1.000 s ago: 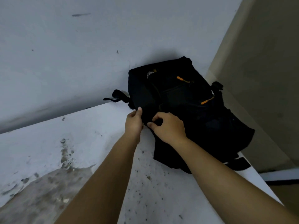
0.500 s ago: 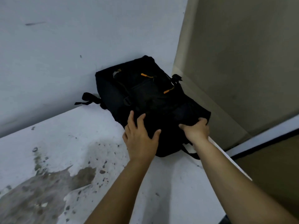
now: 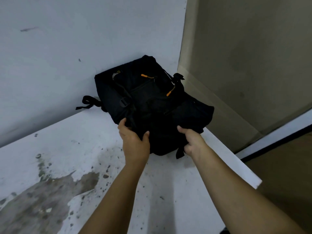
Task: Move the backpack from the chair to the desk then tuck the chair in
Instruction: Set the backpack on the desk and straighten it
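Note:
A black backpack [image 3: 148, 100] with orange zipper pulls lies on the white desk [image 3: 87, 146], its far end leaning against the wall in the corner. My left hand [image 3: 133, 142] grips the fabric at the pack's near left edge, thumb on top. My right hand [image 3: 190, 139] clutches the near right corner, next to a dangling black strap. The chair is out of view.
The white wall [image 3: 84, 48] stands right behind the backpack. A beige panel [image 3: 244, 65] closes the corner on the right. The desk's right edge [image 3: 236, 164] runs diagonally close to my right arm. Worn, stained patches [image 3: 50, 200] cover the desk's near left.
Both hands slid from the middle of the pack to its near end. My left hand went from resting flat to gripping the edge. The backpack sits deeper in the corner.

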